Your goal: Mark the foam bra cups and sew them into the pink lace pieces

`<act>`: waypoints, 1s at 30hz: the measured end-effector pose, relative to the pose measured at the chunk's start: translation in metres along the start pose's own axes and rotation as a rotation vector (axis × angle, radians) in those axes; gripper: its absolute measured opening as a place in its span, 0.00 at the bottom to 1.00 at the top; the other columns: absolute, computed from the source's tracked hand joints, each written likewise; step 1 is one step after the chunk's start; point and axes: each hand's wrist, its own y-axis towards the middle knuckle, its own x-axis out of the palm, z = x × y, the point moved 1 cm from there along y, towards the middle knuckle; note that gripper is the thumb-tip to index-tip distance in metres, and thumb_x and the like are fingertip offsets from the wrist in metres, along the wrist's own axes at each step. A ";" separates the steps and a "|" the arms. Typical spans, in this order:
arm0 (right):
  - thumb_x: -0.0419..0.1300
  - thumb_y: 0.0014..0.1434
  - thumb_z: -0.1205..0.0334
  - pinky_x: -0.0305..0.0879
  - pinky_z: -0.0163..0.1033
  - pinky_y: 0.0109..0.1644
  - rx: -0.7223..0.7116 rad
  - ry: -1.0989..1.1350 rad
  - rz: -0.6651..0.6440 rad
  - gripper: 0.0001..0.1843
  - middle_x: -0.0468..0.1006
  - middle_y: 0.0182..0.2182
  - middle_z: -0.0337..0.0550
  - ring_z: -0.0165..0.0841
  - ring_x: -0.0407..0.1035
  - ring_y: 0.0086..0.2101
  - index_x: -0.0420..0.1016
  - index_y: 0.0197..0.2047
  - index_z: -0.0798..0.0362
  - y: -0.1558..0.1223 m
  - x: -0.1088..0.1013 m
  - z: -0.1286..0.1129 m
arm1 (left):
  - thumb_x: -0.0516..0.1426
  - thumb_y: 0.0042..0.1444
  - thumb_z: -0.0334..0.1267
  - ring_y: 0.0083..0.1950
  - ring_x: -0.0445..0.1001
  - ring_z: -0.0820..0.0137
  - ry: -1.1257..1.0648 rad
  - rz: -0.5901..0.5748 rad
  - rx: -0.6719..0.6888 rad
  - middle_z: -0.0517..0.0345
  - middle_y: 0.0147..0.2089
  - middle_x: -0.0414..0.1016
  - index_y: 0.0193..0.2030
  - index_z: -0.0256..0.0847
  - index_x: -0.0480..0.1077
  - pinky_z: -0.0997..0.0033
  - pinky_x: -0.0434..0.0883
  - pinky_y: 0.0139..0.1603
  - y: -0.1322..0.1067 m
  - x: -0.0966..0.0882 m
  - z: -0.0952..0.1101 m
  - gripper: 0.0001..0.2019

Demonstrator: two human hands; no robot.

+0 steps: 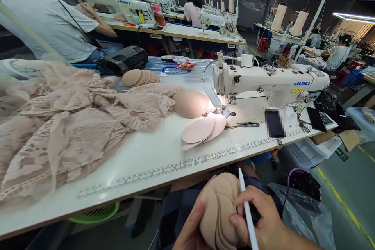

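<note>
Marking, we'd judge: our left hand (pixel 191 222) cradles fanned bra pads (pixel 211 215), right hand (pixel 265 211) grips white pen (pixel 248 215); next calls for steady edges.

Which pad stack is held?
The tan stack in the left hand, beside the white pen; the pink pads and the fanned tan row lie farther off, untouched.

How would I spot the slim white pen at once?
Find the long white sewing table and look below its near edge. There, the left hand holds a stack of beige rounded pads, and the right hand holds the slim white pen. Unlike the pads, it is straight and white, with a small pink tip.
</note>
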 end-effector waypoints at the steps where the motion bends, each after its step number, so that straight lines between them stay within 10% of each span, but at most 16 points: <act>1: 0.67 0.65 0.65 0.64 0.36 0.29 0.029 0.028 0.034 0.10 0.77 0.29 0.34 0.32 0.68 0.25 0.74 0.46 0.44 -0.001 0.001 0.001 | 0.60 0.73 0.41 0.77 0.68 0.49 -0.018 0.027 -0.006 0.55 0.72 0.77 0.78 0.60 0.63 0.50 0.58 0.82 0.000 0.002 -0.002 0.29; 7: 0.65 0.66 0.69 0.63 0.37 0.30 -0.078 -0.068 0.301 0.10 0.72 0.27 0.34 0.32 0.66 0.25 0.71 0.42 0.44 0.006 0.010 0.004 | 0.66 0.65 0.55 0.77 0.68 0.44 -0.041 0.148 0.011 0.54 0.77 0.71 0.82 0.64 0.50 0.48 0.63 0.79 -0.001 0.024 -0.007 0.44; 12: 0.64 0.72 0.60 0.68 0.43 0.38 -0.268 0.007 0.102 0.09 0.80 0.31 0.38 0.37 0.69 0.30 0.74 0.55 0.41 0.008 0.011 0.007 | 0.67 0.65 0.52 0.76 0.69 0.42 0.001 0.123 -0.008 0.51 0.77 0.71 0.83 0.62 0.48 0.45 0.64 0.79 -0.003 0.025 -0.006 0.46; 17: 0.57 0.77 0.43 0.67 0.53 0.64 0.205 0.395 0.210 0.19 0.81 0.58 0.48 0.45 0.72 0.56 0.74 0.63 0.39 0.000 0.003 0.016 | 0.65 0.69 0.50 0.79 0.62 0.44 0.039 -0.022 -0.100 0.51 0.78 0.68 0.81 0.60 0.55 0.43 0.55 0.82 -0.006 0.008 -0.006 0.38; 20: 0.56 0.73 0.34 0.68 0.57 0.64 0.400 0.722 0.122 0.26 0.82 0.60 0.52 0.48 0.74 0.56 0.75 0.61 0.44 0.001 0.013 0.016 | 0.62 0.71 0.52 0.79 0.63 0.44 0.040 -0.041 -0.192 0.48 0.77 0.68 0.81 0.57 0.57 0.40 0.55 0.82 -0.004 0.006 -0.008 0.35; 30: 0.60 0.76 0.45 0.65 0.50 0.64 0.309 0.555 0.205 0.17 0.81 0.55 0.45 0.43 0.73 0.56 0.73 0.61 0.41 0.007 0.012 0.015 | 0.57 0.74 0.49 0.79 0.64 0.46 -0.026 -0.155 -0.137 0.52 0.75 0.73 0.75 0.58 0.68 0.41 0.49 0.83 0.001 0.005 0.005 0.25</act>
